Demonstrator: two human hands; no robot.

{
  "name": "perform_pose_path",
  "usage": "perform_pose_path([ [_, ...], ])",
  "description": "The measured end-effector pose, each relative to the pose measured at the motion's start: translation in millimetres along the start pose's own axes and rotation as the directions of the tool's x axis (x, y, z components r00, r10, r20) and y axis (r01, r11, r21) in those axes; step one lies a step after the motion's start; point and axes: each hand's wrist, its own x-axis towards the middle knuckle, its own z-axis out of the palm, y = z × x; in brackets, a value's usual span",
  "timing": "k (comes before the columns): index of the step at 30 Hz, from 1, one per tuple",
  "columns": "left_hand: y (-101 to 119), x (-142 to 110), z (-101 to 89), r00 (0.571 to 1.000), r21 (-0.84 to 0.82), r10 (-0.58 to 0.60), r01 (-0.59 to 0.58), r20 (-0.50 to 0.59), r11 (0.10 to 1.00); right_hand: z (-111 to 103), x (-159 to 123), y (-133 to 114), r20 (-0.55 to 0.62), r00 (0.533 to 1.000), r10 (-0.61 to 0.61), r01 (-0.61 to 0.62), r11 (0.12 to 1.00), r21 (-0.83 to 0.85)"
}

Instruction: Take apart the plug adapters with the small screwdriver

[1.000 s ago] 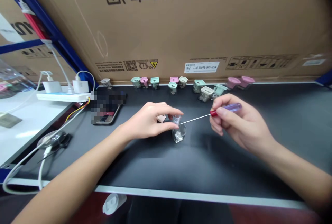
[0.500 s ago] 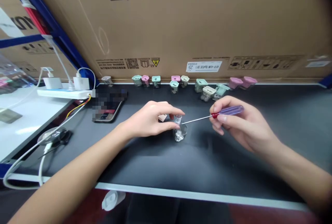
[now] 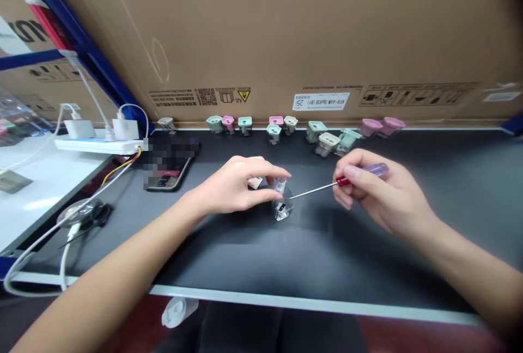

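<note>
My left hand [image 3: 241,185] pinches a clear plastic pencil sharpener body [image 3: 285,208] between thumb and index finger, near the middle of the table. A small shiny part shows in its lower end. In my right hand [image 3: 382,192] is a screwdriver [image 3: 316,189] with a purple and red handle, its thin shaft pointing left. The tip is at the right side of the clear body; whether it touches cannot be told. Partly hidden behind my left fingers lies a small beige piece [image 3: 255,182].
Several pastel pencil sharpeners [image 3: 328,143] stand along the back, before a large cardboard box [image 3: 253,37]. At left are a phone [image 3: 174,176], a white power strip [image 3: 96,146] and cables. A white cylindrical object [image 3: 178,312] is below the table's front edge [image 3: 261,299].
The screwdriver tip has drawn slightly right and down, off the upper part of the clear body. My right thumb has shifted up onto the handle. My left hand keeps its pinch.
</note>
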Motion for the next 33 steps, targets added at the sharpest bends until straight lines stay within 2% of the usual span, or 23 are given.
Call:
perform_pose_path([
  [5,1,0,-0.8,1.0,-0.015,-0.004,0.004,-0.024,1.0,0,-1,0,-0.022,0.999,-0.026,0.025,0.999,-0.039],
  [11,6,0,-2.4,0.998,-0.051,-0.042,0.04,-0.047,0.998,-3,1,2,-0.099,0.988,-0.115,0.117,0.993,0.015],
  [15,7,-1,-3.8,0.998,-0.057,-0.066,0.067,0.014,0.996,-6,5,4,-0.148,0.978,-0.148,0.152,0.988,0.017],
  [20,5,1,-2.0,0.99,-0.053,-0.032,0.04,0.137,0.998,-10,9,7,-0.167,0.974,-0.151,0.156,0.988,0.019],
  [23,3,1,-3.9,0.988,-0.064,-0.032,0.042,0.148,0.997,-12,10,8,-0.176,0.972,-0.157,0.158,0.987,-0.007],
  [25,1,1,-9.0,0.993,-0.024,-0.035,0.038,0.11,0.999,-13,11,9,-0.181,0.971,-0.157,0.156,0.988,-0.018],
  [28,-4,-2,-20.8,0.997,0.128,-0.026,0.017,0.07,0.992,-14,12,10,-0.193,0.97,-0.151,0.148,0.989,-0.032],
  [30,-11,-3,-28.3,0.991,0.238,-0.07,0.042,0.11,0.97,-14,12,11,-0.199,0.969,-0.15,0.145,0.989,-0.041],
  [33,-21,-6,-34.5,0.963,0.341,-0.206,0.136,0.177,0.93,-15,13,12,-0.197,0.969,-0.148,0.14,0.989,-0.053],
])
